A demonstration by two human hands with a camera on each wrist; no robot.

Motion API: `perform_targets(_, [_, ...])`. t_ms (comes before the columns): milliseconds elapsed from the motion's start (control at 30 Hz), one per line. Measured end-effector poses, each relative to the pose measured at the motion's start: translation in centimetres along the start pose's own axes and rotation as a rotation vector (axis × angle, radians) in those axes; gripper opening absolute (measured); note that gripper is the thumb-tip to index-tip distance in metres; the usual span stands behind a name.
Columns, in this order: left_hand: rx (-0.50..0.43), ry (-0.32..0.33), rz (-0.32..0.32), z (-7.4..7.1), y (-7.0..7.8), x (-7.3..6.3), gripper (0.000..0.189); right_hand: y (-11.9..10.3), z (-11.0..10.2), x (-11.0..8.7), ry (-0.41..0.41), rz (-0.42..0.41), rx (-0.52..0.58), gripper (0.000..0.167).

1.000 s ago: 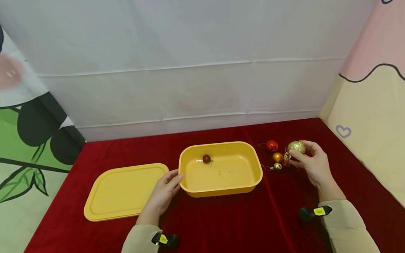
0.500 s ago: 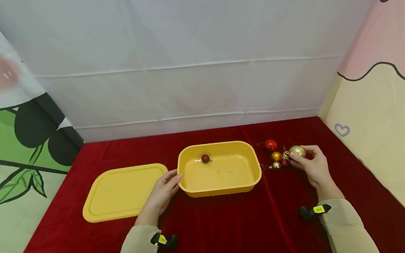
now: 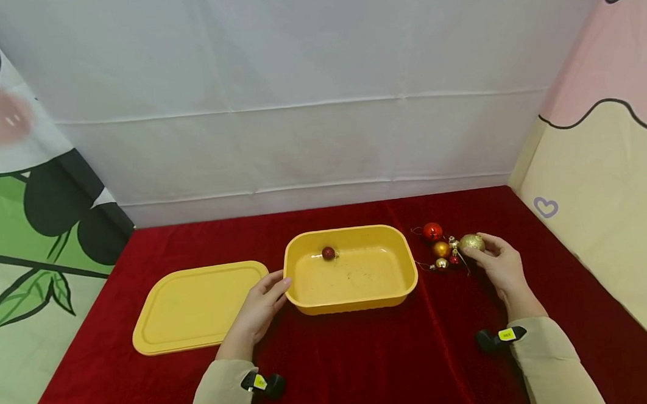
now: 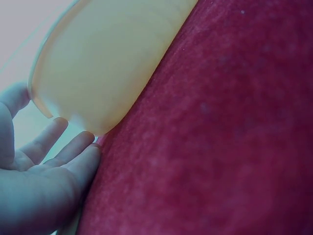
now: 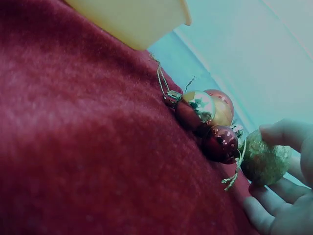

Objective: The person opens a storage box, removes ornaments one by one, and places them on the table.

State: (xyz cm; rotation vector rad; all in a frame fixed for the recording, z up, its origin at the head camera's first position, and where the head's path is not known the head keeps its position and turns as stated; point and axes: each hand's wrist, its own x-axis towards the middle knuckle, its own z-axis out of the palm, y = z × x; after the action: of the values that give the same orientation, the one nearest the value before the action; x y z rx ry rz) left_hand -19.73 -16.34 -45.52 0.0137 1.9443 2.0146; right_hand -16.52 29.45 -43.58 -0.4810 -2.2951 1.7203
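A yellow plastic box (image 3: 356, 302) stands in the middle of the table, with a dark red bauble (image 3: 328, 253) lying inside. Fairly straight fingers of my left hand (image 3: 260, 309) touch the box's left end, thumb near the rim. My right hand (image 3: 503, 269) holds a glittery gold bauble (image 3: 471, 243) between thumb and fingers, low over the cloth. Just left of it lie a shiny red bauble (image 3: 432, 231), an orange-gold bauble (image 3: 442, 249), a small gold bauble (image 3: 441, 263) and a small red bauble (image 5: 221, 144). Gold hanging cords show among them.
A yellow lid (image 3: 200, 307) lies flat to the left of the box, close to my left forearm. Dark red cloth (image 3: 354, 365) covers the table. A white sheet (image 3: 309, 148) hangs behind, and printed panels stand at both sides.
The gold bauble in my right hand has moved slightly down and left, and its cord now hangs beside the small red bauble. My left hand and the box hold their places.
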Motion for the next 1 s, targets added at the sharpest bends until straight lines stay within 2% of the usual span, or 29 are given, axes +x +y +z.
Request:
perform_targets(200, [-0.005,-0.003,-0.001,0.0,0.1,0.0,0.054,-0.2,0.0,0.0,-0.021,-0.032,-0.170,0.062])
perform_targets(400, [-0.010,0.000,-0.002,0.0,0.1,0.0,0.054,-0.3,0.1,-0.2,-0.047,-0.024,-0.162,0.063])
perform_targets(633, [-0.005,-0.001,0.004,-0.3,0.1,-0.2,0.053,-0.8,0.3,-0.3,0.050,-0.003,-0.220,0.048])
perform_targets(767, [-0.015,0.008,0.010,-0.3,0.3,-0.4,0.050,-1.4,0.6,-0.3,0.108,0.009,-0.242,0.049])
perform_targets(1000, [-0.017,0.017,0.020,0.0,0.1,-0.4,0.049,-2.4,1.3,-0.8,0.156,-0.064,-0.220,0.041])
